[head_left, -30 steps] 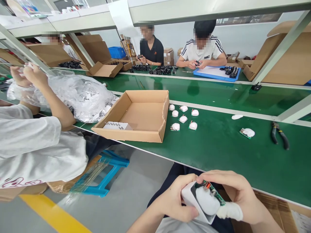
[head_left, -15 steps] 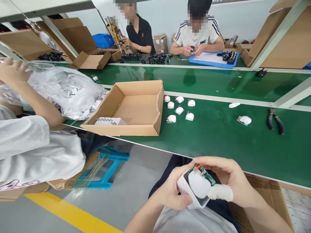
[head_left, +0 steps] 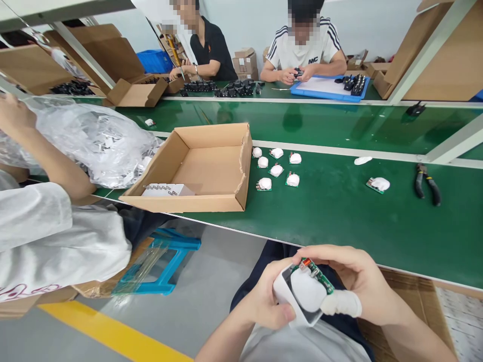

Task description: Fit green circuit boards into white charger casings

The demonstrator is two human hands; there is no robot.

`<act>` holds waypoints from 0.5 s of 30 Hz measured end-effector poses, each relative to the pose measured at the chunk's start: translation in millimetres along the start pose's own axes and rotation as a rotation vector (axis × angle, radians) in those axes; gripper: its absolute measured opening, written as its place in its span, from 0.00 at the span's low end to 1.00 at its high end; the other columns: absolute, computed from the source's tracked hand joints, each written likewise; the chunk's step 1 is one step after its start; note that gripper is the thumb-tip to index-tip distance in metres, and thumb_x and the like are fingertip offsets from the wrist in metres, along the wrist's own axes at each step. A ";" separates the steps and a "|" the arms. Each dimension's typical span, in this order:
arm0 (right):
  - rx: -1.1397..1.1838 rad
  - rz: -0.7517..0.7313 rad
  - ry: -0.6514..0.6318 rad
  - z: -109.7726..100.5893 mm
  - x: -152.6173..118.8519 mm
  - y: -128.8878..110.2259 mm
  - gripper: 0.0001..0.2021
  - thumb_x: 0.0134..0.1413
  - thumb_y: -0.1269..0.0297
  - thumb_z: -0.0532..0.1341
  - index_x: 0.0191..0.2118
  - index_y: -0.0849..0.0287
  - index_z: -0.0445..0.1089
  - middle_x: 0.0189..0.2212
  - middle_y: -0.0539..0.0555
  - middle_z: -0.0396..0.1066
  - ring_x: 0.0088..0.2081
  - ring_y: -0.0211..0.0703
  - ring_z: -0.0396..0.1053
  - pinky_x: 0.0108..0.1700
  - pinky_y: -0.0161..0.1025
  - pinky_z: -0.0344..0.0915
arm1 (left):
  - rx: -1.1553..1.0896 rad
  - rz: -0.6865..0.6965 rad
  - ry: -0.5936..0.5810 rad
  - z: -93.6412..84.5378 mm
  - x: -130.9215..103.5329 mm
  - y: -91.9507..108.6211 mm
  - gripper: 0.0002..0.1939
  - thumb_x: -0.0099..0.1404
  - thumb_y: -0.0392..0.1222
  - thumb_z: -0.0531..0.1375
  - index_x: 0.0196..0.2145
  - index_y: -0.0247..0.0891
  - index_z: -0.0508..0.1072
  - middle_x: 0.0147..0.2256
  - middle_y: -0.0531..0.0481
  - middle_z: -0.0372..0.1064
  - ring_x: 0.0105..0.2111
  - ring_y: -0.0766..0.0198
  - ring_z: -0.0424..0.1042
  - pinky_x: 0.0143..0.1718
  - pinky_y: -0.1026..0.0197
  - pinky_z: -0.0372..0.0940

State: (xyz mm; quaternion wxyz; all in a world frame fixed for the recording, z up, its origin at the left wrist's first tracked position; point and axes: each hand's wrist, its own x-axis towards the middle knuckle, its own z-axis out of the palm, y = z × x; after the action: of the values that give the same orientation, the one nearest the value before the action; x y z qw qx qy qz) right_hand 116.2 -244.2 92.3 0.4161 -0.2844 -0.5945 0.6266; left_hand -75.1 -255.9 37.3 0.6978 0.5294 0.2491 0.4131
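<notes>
Over my lap, my left hand point(head_left: 266, 296) is wrapped round a white plastic housing point(head_left: 279, 287), its open side facing up toward me. A green circuit board point(head_left: 320, 280) with a red-orange part and a white padded lump point(head_left: 307, 291) on it sits tilted at the housing's mouth, partly inside. My right hand point(head_left: 362, 281) pinches the board's edge, with a white cover on the thumb pressing near the lump. The fingers' undersides are hidden. Several similar boards with white lumps point(head_left: 276, 171) lie on the green bench point(head_left: 324, 221).
A cardboard box point(head_left: 211, 203) holding white housings point(head_left: 166, 190) stands on the bench. To the right are a single board point(head_left: 378, 184), a white piece point(head_left: 363, 160) and pliers point(head_left: 427, 185). A co-worker's arm point(head_left: 56, 156) is at the left beside a plastic bag point(head_left: 109, 146). Two people sit opposite.
The view has shifted slightly. My hands keep the same grip, and the board has barely moved against the housing. Across the bench, the co-worker in black has lowered a hand.
</notes>
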 end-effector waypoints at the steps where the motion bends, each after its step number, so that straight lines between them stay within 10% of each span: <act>1: 0.007 0.003 0.002 0.0 -0.3 0.3 0.28 0.48 0.64 0.74 0.56 0.42 0.73 0.49 0.50 0.76 0.48 0.42 0.74 0.51 0.32 0.71 | -0.019 0.007 -0.032 -0.5 0.0 -0.3 0.30 0.53 0.68 0.62 0.37 0.37 0.70 0.27 0.49 0.59 0.25 0.65 0.55 0.28 0.59 0.54; 15: -0.075 -0.054 -0.026 -4.1 1.8 4.3 0.29 0.47 0.64 0.75 0.56 0.44 0.73 0.49 0.52 0.76 0.47 0.45 0.74 0.50 0.35 0.71 | -0.163 0.052 -0.064 1.3 0.2 -3.0 0.22 0.56 0.58 0.65 0.36 0.36 0.69 0.26 0.52 0.58 0.25 0.69 0.54 0.29 0.63 0.52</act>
State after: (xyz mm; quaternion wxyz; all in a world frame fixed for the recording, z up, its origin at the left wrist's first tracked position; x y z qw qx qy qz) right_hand 118.1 -240.4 87.8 0.4142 -0.2754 -0.6304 0.5960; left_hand -73.0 -256.7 34.9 0.7352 0.4899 0.1785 0.4330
